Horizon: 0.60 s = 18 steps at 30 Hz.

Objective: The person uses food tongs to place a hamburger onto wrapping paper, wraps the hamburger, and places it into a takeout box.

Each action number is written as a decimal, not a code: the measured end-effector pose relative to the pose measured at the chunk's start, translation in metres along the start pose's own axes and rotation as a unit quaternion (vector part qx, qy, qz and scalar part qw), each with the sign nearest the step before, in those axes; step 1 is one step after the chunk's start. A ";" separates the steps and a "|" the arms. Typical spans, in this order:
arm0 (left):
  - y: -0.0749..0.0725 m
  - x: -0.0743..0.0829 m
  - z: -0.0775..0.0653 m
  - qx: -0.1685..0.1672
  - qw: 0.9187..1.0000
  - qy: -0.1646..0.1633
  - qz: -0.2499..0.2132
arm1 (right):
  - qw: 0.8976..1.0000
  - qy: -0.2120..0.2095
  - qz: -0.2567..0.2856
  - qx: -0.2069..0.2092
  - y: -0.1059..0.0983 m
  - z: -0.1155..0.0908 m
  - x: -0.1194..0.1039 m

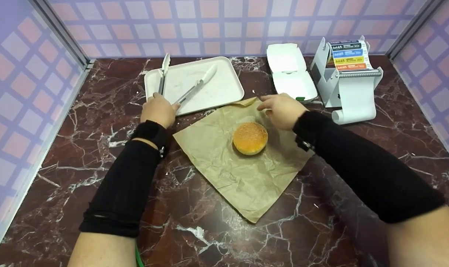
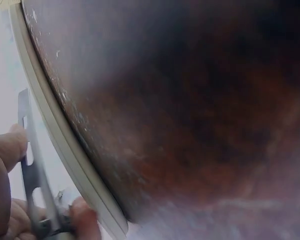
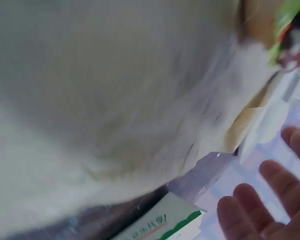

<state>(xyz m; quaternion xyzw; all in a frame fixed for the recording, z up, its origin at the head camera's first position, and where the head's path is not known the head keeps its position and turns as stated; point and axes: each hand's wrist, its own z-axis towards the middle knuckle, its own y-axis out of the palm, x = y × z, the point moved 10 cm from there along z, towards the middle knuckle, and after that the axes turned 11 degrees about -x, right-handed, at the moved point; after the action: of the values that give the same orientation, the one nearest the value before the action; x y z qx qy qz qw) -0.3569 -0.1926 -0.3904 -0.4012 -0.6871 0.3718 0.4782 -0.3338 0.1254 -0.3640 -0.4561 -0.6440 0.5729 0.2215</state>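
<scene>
A pair of metal tongs [image 1: 195, 89] with pale tips lies spread over the white tray [image 1: 230, 83]. My left hand [image 1: 159, 110] holds the tongs at their near end; its thumb and fingers are round the metal tongs [image 2: 34, 170] in the left wrist view. On a sheet of brown paper [image 1: 243, 185] sits a burger [image 1: 250, 138] with a browned bun top. Green lettuce [image 3: 286, 20] shows at its side in the right wrist view. Nearest the paper's far corner is my right hand [image 1: 282, 110], its fingers [image 3: 245, 205] extended and holding nothing.
Behind my right hand stands an unfolded white takeaway box [image 1: 293, 79]. Farther right is a white dispenser [image 1: 328, 87] with coloured label rolls [image 1: 350, 59] and a hanging white strip [image 1: 356, 100]. Patterned panels [image 1: 224, 27] wall in the marbled table [image 1: 98, 178].
</scene>
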 end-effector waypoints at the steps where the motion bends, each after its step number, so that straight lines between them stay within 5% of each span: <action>1: 0.001 0.000 0.000 -0.003 1.000 0.000 0.003 | 1.000 -0.005 -0.026 -0.009 0.002 0.006 -0.002; 6: 0.004 0.001 0.000 -0.021 1.000 0.006 0.011 | 0.989 -0.022 -0.136 -0.047 0.010 0.028 -0.006; 11: -0.002 0.014 -0.015 -0.039 0.999 0.020 0.006 | 0.987 0.008 -0.136 -0.087 0.019 0.043 0.005; 15: 0.002 0.050 -0.043 -0.058 0.993 0.103 -0.021 | 0.987 0.017 -0.126 -0.102 0.023 0.048 0.009; 18: 0.028 0.078 -0.067 -0.114 0.976 0.184 0.032 | 0.988 0.008 -0.120 -0.097 0.022 0.050 0.008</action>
<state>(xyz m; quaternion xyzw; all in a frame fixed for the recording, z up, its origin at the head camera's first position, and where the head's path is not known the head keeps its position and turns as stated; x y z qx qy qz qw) -0.3043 -0.1016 -0.3695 -0.5365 -0.6122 0.2259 0.5351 -0.3709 0.1033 -0.3991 -0.3992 -0.7447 0.4734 0.2490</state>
